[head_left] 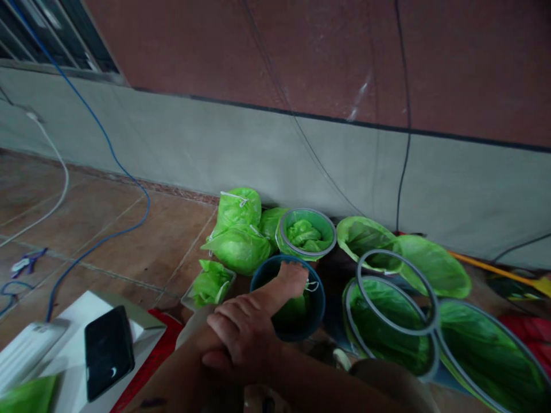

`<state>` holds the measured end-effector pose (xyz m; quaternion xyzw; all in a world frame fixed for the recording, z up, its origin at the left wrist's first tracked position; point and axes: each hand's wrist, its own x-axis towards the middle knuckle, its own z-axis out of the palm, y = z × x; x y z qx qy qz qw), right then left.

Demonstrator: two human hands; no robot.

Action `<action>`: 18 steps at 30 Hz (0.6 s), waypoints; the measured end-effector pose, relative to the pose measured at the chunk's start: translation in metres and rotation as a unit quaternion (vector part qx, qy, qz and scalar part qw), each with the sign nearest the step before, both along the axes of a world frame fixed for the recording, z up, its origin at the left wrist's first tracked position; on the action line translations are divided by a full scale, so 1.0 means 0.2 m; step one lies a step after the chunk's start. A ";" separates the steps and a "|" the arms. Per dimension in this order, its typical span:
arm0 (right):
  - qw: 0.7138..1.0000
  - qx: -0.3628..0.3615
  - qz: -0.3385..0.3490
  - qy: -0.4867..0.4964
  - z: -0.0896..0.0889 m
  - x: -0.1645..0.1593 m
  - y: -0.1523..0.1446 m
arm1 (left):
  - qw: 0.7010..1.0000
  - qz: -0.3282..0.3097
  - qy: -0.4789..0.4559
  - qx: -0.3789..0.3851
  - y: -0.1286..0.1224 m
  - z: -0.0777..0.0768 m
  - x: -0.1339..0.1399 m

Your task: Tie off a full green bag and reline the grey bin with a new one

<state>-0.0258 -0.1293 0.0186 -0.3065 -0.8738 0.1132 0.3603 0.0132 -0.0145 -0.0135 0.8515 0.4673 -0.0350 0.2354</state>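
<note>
My left hand [294,277] hangs bent at the wrist over a dark blue bucket [319,307]. Its fingers point down and are mostly hidden. Beside them a white cord loop [313,285] shows; whether they hold it I cannot make out. Inside the bucket lies a green bag [295,314], partly covered by the hand. My right hand [245,328] is wrapped around my left forearm. Behind the bucket are tied, full green bags [239,246] and a grey-rimmed bin [307,252] with green plastic in it.
Grey-rimmed bins lined with green bags [387,327] stand at right, a loose grey ring [398,330] on one. At left are a small tub of green bags [210,285], a white box [146,324] with a black phone [109,351], and a blue cable [97,244]. A wall [267,149] runs behind.
</note>
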 end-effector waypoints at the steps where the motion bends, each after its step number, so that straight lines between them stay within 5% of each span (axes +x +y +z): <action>1: 1.000 -0.003 0.004 -0.001 0.01 0.01 0.01 | 1.000 -0.019 0.022 0.010 0.01 0.00 0.00; 6: 1.000 0.018 0.009 0.018 0.11 0.07 -0.01 | 0.999 -0.015 0.024 0.031 0.07 0.01 0.00; 12: 0.999 -0.023 0.017 -0.028 0.05 0.01 -0.03 | 1.000 -0.009 0.030 -0.001 0.02 -0.05 0.03; 18: 0.997 -0.065 -0.010 0.031 0.15 0.09 0.04 | 1.000 0.001 0.005 -0.018 0.00 -0.07 0.02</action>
